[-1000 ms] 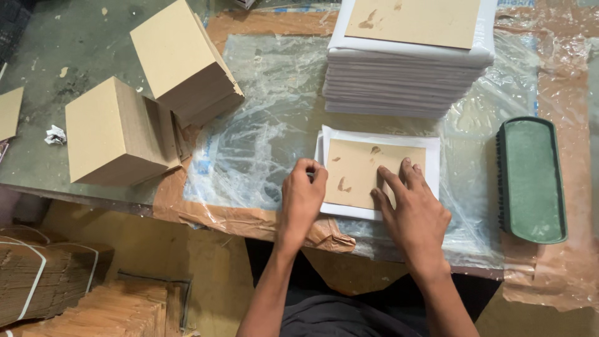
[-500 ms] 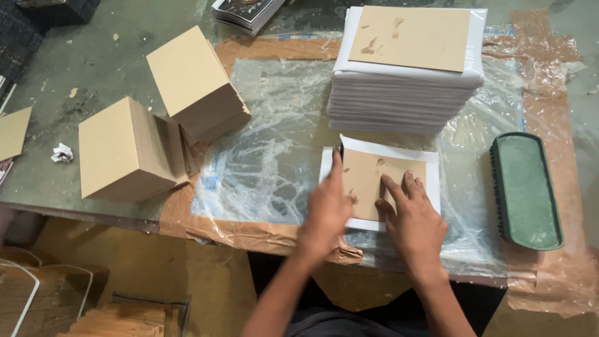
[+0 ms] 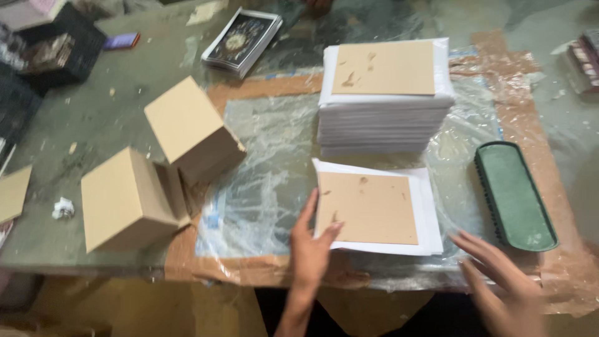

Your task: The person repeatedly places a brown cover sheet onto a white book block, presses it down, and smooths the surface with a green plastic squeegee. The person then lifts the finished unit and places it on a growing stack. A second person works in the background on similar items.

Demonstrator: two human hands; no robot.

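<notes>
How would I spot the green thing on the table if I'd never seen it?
Find the tall stack of white sheets at the table's middle. Down and to its right, beside the single white sheet with a tan board, lies a long dark-green brush. It is the only green, round-ended thing there.

We see open plastic sheet (image 3: 262, 187) left of the board-topped sheet (image 3: 374, 209); the paper stack (image 3: 384, 100) blocks behind it, the green brush (image 3: 515, 193) crowds its right.
</notes>
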